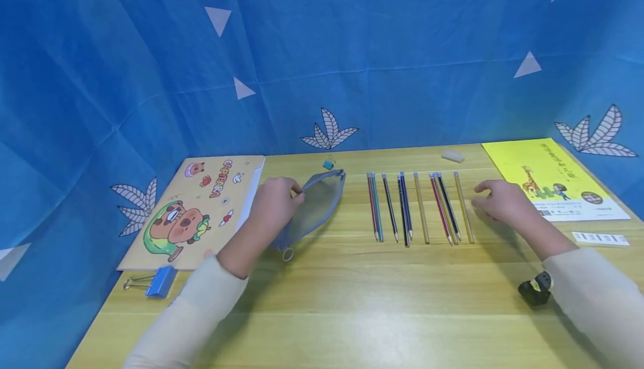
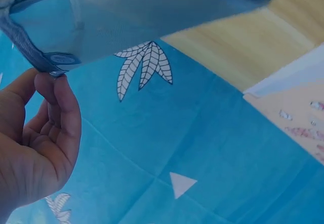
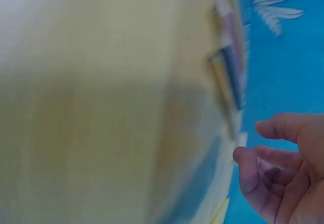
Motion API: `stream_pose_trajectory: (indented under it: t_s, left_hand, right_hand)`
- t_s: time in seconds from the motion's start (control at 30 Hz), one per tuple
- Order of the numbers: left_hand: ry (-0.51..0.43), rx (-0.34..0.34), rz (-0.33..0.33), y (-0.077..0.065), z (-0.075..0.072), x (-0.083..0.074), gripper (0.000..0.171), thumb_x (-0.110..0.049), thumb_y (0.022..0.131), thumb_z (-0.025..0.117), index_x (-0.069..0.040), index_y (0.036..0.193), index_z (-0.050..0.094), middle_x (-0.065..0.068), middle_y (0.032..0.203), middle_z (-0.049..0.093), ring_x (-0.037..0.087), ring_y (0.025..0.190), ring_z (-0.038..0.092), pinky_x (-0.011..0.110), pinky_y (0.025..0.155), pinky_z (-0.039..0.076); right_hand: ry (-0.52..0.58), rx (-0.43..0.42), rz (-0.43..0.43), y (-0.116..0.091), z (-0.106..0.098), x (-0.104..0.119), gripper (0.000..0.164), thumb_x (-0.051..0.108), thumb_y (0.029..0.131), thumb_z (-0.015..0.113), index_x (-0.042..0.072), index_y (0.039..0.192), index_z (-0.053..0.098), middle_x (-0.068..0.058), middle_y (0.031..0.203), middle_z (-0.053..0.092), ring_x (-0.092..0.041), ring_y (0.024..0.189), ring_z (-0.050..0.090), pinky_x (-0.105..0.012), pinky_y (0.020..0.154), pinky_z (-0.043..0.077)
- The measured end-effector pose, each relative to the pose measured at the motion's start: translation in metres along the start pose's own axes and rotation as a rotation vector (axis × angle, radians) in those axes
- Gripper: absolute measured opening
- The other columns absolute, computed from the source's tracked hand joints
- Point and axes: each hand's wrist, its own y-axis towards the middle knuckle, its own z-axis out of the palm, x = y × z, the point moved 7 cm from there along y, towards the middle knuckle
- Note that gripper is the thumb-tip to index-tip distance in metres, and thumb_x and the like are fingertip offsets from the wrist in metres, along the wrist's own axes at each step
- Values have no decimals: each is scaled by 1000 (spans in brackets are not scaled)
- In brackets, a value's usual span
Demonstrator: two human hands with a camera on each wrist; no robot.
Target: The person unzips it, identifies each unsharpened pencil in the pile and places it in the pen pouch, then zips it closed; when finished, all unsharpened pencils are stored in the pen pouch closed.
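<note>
My left hand [image 1: 275, 198] pinches one corner of a grey-blue mesh zipper pouch [image 1: 317, 204], which is held up over the table with its ring pull hanging low. In the left wrist view, thumb and fingers meet at the edge of the pouch [image 2: 116, 21]. Several pencils [image 1: 406, 212] lie in a spread row, points toward me, to the right of the pouch. My right hand [image 1: 503, 201] is just right of the last yellow pencil [image 1: 464, 207], thumb and forefinger apart with nothing between them. The right wrist view shows the same gap beside the blurred pencils [image 3: 230, 72].
A capybara folder [image 1: 201, 207] lies at the left, with a blue binder clip [image 1: 161, 282] at its near edge. A small teal clip [image 1: 328, 164] and an eraser [image 1: 453, 156] lie toward the back. A yellow booklet [image 1: 558, 181], white strip [image 1: 601, 239] and black object [image 1: 533, 293] are at right.
</note>
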Motion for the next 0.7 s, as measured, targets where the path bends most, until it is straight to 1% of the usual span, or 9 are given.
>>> stream_pose_trajectory:
  t_s: [0.03, 0.07, 0.17, 0.33, 0.43, 0.6, 0.7]
  left_hand:
    - [-23, 7, -17, 1, 1, 2, 13, -21, 79, 60, -10, 81, 66, 1, 74, 61, 11, 45, 47, 23, 40, 39]
    - [-42, 9, -35, 2, 2, 4, 13, -21, 79, 60, -11, 80, 67, 1, 75, 61, 11, 46, 48, 23, 40, 39]
    - [-86, 2, -72, 5, 3, 7, 11, -21, 77, 62, -11, 78, 67, 0, 76, 61, 11, 52, 50, 22, 43, 41]
    - [-98, -19, -93, 8, 2, 7, 10, -20, 76, 63, -12, 76, 68, 0, 78, 62, 12, 57, 51, 22, 45, 41]
    - [-90, -26, -91, 9, 1, 6, 11, -21, 76, 63, -12, 76, 68, 0, 78, 62, 12, 58, 51, 22, 45, 41]
    - [-89, -45, -86, 10, 0, 6, 10, -21, 76, 63, -12, 75, 68, 0, 77, 62, 12, 57, 51, 22, 45, 41]
    - [-92, -50, -89, 10, 1, 6, 10, -22, 76, 63, -12, 75, 68, -1, 76, 62, 12, 54, 51, 23, 44, 41]
  right_hand:
    - [-47, 8, -1, 1, 1, -3, 46, 21, 85, 48, -11, 116, 41, -3, 46, 46, -15, 39, 43, -30, 41, 37]
    - [-67, 11, -3, 2, 3, -6, 46, 22, 85, 49, -12, 115, 41, -2, 44, 45, -15, 38, 42, -30, 41, 37]
    - [-90, -7, -30, 6, 4, -10, 46, 24, 83, 52, -13, 111, 46, -1, 46, 47, -14, 38, 44, -29, 44, 39]
    - [-122, -43, -81, 16, 9, -6, 43, 26, 82, 55, -11, 104, 52, -1, 45, 48, -14, 36, 46, -30, 50, 40]
    - [-101, -36, -75, 20, 13, -4, 41, 25, 81, 57, -10, 101, 54, -2, 44, 49, -14, 37, 47, -29, 49, 41]
    - [2, -10, -27, 21, 16, -1, 33, 16, 80, 57, -12, 98, 54, -4, 48, 53, -15, 41, 51, -29, 42, 45]
    - [35, -17, 10, 21, 16, -3, 33, 13, 78, 57, -13, 98, 53, -4, 51, 55, -15, 43, 53, -29, 42, 47]
